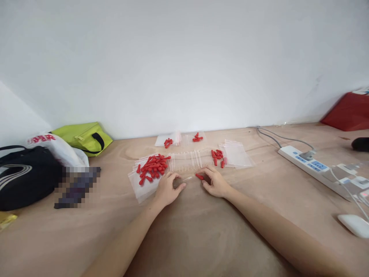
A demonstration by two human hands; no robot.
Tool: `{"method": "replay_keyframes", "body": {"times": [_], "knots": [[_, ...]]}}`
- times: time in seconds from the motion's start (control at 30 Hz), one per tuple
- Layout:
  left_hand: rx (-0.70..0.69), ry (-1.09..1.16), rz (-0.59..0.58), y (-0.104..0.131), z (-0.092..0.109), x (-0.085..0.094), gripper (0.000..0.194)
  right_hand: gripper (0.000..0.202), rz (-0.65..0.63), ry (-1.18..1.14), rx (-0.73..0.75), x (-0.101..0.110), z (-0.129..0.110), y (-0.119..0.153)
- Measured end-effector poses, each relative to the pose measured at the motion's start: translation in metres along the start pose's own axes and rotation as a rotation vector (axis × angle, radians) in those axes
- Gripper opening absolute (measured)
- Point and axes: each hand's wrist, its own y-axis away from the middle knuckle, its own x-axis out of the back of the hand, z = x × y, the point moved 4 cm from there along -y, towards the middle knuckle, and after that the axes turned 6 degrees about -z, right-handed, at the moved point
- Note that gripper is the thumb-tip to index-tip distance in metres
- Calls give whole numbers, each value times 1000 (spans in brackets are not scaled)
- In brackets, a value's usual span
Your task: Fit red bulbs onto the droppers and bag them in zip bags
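My left hand [168,189] holds a thin clear dropper tube [188,179], its free end pointing right. In the fingers of my right hand [215,183] is a red rubber bulb [199,176], a short gap from the tube's end. Just beyond both hands lies a row of clear dropper tubes [188,159], side by side. A pile of red rubber bulbs [152,166] rests on plastic bags [138,192] left of the row. Several more bulbs [218,154] sit at its right end.
Zip bags [238,154] lie at the right, and two more bulb groups [168,142] [197,137] near the wall. A white power strip [302,165] with cables stands right. At left are a black bag [29,177], a white plastic bag [69,152] and a lime-green bag [86,136].
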Motion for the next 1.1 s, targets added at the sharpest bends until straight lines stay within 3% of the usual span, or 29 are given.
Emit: {"method": "replay_keyframes", "body": {"times": [0.17, 0.33, 0.5, 0.73, 1.1], "knots": [[79, 35, -9, -6, 3, -6, 11, 32, 35, 146, -33, 0, 4, 2], [5, 18, -3, -2, 8, -8, 10, 22, -23, 174, -45, -9, 5, -2], [-43, 47, 1, -3, 10, -8, 9, 15, 14, 159, -111, -10, 5, -5], [-70, 102, 33, -2, 8, -7, 10, 11, 0, -18, 27, -6, -1, -2], [-100, 85, 3, -1, 13, -4, 13, 9, -12, -48, 54, -6, -8, -3]]}}
